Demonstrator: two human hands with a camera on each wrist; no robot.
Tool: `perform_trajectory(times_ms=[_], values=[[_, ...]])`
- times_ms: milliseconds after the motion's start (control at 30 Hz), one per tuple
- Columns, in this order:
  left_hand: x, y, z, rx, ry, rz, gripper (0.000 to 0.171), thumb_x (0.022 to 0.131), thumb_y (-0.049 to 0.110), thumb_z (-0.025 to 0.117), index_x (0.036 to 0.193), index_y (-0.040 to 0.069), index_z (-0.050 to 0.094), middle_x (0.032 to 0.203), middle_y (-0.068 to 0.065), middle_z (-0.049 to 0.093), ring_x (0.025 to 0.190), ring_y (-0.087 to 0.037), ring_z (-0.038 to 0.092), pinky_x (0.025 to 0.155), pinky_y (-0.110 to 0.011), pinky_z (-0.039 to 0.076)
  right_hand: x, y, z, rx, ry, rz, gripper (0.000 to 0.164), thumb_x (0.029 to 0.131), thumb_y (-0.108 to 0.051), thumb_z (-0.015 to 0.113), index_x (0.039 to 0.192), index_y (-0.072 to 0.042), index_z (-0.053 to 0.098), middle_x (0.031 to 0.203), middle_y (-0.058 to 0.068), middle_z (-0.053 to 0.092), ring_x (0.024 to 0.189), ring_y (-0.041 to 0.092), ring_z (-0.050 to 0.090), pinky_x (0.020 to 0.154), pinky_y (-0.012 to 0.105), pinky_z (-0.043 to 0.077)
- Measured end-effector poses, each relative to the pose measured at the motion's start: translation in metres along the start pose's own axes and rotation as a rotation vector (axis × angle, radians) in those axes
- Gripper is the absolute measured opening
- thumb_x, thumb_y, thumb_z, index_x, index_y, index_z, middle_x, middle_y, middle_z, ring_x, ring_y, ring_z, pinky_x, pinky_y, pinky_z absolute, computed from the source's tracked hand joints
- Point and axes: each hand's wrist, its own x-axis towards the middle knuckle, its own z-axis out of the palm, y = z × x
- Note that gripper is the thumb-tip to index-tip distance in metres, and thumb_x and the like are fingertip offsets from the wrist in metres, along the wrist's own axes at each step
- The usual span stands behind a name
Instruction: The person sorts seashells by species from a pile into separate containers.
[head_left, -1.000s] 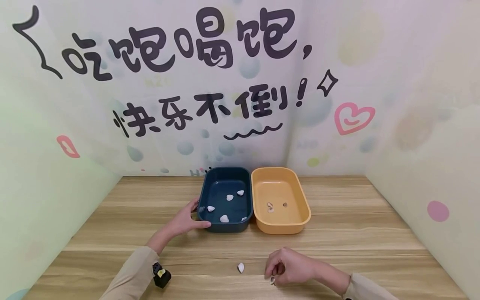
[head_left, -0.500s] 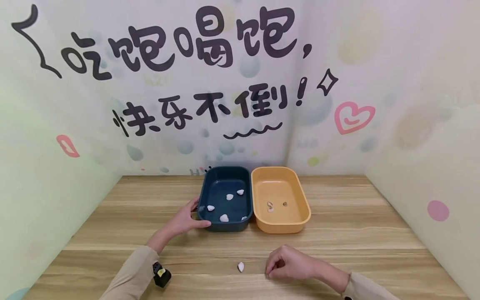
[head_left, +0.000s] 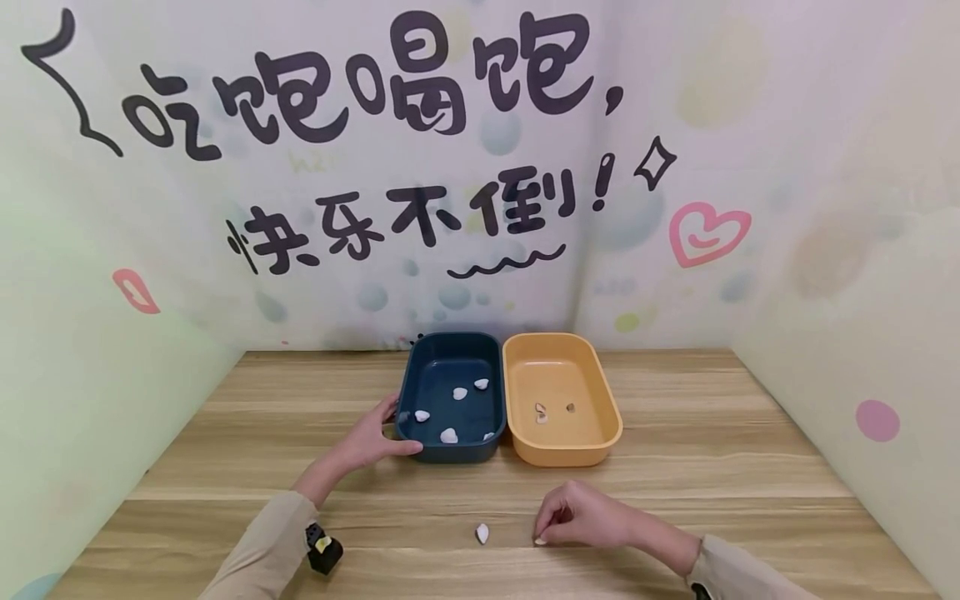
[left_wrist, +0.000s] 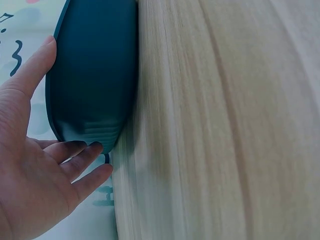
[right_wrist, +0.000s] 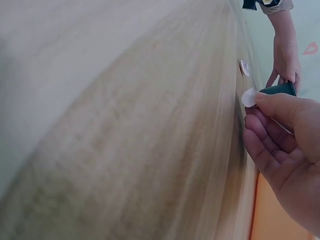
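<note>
My right hand (head_left: 585, 518) pinches a small white shell (right_wrist: 249, 98) between thumb and forefinger, just above the table; in the head view only its edge shows under the fingertips. Left of it another small shell (head_left: 482, 533), white with a dark edge, lies on the table. My left hand (head_left: 369, 437) rests against the near left corner of a dark blue bin (head_left: 450, 455). In the left wrist view the thumb lies straight along the rim, and the loosely spread fingers touch the bin's end. Several white shells (head_left: 448, 436) lie inside the blue bin.
A yellow-orange bin (head_left: 562, 458) stands against the blue one on its right, with a few small brownish shells (head_left: 541, 417) in it. Behind both bins rises a printed cloth backdrop (head_left: 360, 317). The wooden table (head_left: 390, 533) runs between cloth side walls.
The right hand has lifted slightly from the table. The shell that lay at its fingertips a second ago is now pinched in them. The left hand has stayed at the blue bin.
</note>
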Motion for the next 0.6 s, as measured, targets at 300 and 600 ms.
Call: perform_trajectory(times_ms=[300, 600], values=[[-0.001, 0.003, 0.0, -0.002, 0.004, 0.006, 0.093, 0.073, 0.029, 0.076, 0.142, 0.001, 0.021, 0.14, -0.022, 0.034, 0.127, -0.036, 0.034, 0.102, -0.055, 0.025, 0.001, -0.005, -0.011, -0.062, 0.026, -0.006, 0.005, 0.082, -0.01, 0.066, 0.082, -0.008, 0.07, 0.078, -0.007, 0.067, 0.07, -0.006, 0.054, 0.062, 0.019, 0.05], [-0.002, 0.003, 0.001, -0.001, 0.002, -0.004, 0.093, 0.073, 0.029, 0.076, 0.143, 0.002, 0.019, 0.141, -0.022, 0.033, 0.127, -0.036, 0.033, 0.102, -0.055, 0.024, 0.006, -0.017, -0.029, -0.131, 0.063, 0.014, 0.004, 0.081, -0.009, 0.067, 0.081, -0.01, 0.07, 0.076, -0.006, 0.066, 0.069, -0.003, 0.055, 0.061, 0.02, 0.05]])
